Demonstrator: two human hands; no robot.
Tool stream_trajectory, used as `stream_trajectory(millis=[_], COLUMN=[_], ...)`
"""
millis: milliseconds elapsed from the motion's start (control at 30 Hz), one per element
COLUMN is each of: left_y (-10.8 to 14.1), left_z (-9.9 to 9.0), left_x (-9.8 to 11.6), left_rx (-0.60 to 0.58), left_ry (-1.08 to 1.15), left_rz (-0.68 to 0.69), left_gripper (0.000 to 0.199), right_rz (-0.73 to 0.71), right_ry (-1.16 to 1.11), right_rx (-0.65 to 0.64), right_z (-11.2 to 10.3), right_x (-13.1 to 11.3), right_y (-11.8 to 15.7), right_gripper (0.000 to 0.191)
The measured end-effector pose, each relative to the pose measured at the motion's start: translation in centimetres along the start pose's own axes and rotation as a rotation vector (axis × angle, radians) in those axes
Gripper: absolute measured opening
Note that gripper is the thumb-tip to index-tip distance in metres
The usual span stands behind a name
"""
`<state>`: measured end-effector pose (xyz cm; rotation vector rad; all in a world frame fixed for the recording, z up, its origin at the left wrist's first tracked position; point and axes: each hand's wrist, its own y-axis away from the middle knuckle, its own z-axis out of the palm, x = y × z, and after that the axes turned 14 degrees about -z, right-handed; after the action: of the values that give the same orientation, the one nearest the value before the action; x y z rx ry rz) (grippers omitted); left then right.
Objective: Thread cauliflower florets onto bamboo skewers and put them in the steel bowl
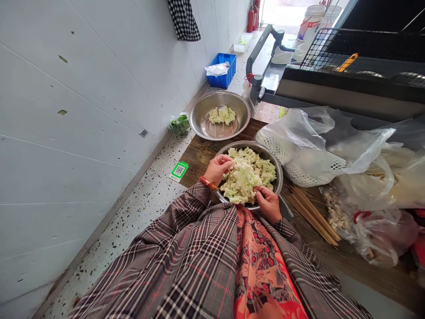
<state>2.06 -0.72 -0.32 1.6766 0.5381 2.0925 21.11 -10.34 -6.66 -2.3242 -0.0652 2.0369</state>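
Observation:
A large piece of pale cauliflower (245, 175) is between my hands, over a metal bowl (280, 176) full of cauliflower florets (265, 170). My left hand (217, 169) is closed in a pinch at the piece's upper left edge. At the lower right, my right hand (267, 204) has its thumb and fingers pressed together on the cauliflower's edge. Any stick inside the piece is hidden. Bundled wooden skewers (314, 215) lie to the right of the bowl. Farther back, a wide metal basin (195, 116) holds several skewered cauliflower pieces (222, 115).
Plastic bags (358, 155) crowd the right side, one over a white perforated basket (299, 173). A bag of greens (179, 124) sits by the wall, left of the basin. Behind are a blue crate (223, 80) and a black-framed appliance (332, 88). A QR card (179, 170) lies left.

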Motion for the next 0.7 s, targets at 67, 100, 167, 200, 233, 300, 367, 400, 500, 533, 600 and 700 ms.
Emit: stream_trajectory(millis=[67, 100, 167, 200, 233, 300, 367, 400, 500, 533, 600, 700], left_y=[0.0, 0.0, 0.0, 0.0, 0.0, 0.0, 0.0, 0.0, 0.0, -0.1, 0.0, 0.0], left_z=[-0.1, -0.2, -0.3, -0.3, -0.3, -0.4, -0.3, -0.2, 0.1, 0.2, 0.3, 0.4], left_x=[0.0, 0.0, 0.1, 0.1, 0.1, 0.1, 0.0, -0.1, -0.3, -0.4, -0.4, -0.4], left_rx=[-0.007, -0.018, -0.046, -0.057, -0.063, -0.067, -0.066, -0.065, -0.039, -0.024, 0.002, 0.016], left_ry=[0.006, 0.014, 0.037, 0.049, 0.061, 0.072, 0.056, 0.033, -0.063, -0.088, -0.110, -0.104], left_rz=[-0.009, -0.021, -0.058, -0.079, -0.097, -0.117, -0.114, -0.102, -0.027, 0.000, 0.037, 0.053], left_gripper=[0.028, 0.028, 0.029, 0.030, 0.031, 0.031, 0.030, 0.028, 0.017, 0.014, 0.011, 0.010], right_rz=[0.000, 0.002, 0.007, 0.008, 0.008, 0.003, -0.003, -0.006, -0.016, -0.019, -0.017, 0.001], right_ry=[-0.002, -0.005, -0.004, 0.001, 0.008, 0.032, 0.048, 0.051, 0.048, 0.048, 0.041, 0.004], right_rx=[-0.001, 0.001, 0.005, 0.006, 0.005, 0.000, 0.002, 0.004, 0.006, 0.006, 0.005, 0.013], right_z=[0.0, 0.0, 0.0, 0.0, 0.0, 0.0, 0.0, 0.1, 0.3, 0.4, 0.5, 0.5], right_x=[0.1, 0.2, 0.3, 0.3, 0.3, 0.2, 0.0, -0.2, -0.9, -1.0, -1.1, -0.9], right_y=[0.0, 0.0, 0.0, 0.0, 0.0, 0.0, 0.0, 0.0, -0.1, -0.1, -0.2, -0.1], right_gripper=[0.025, 0.025, 0.025, 0.025, 0.025, 0.026, 0.026, 0.026, 0.026, 0.026, 0.025, 0.025])
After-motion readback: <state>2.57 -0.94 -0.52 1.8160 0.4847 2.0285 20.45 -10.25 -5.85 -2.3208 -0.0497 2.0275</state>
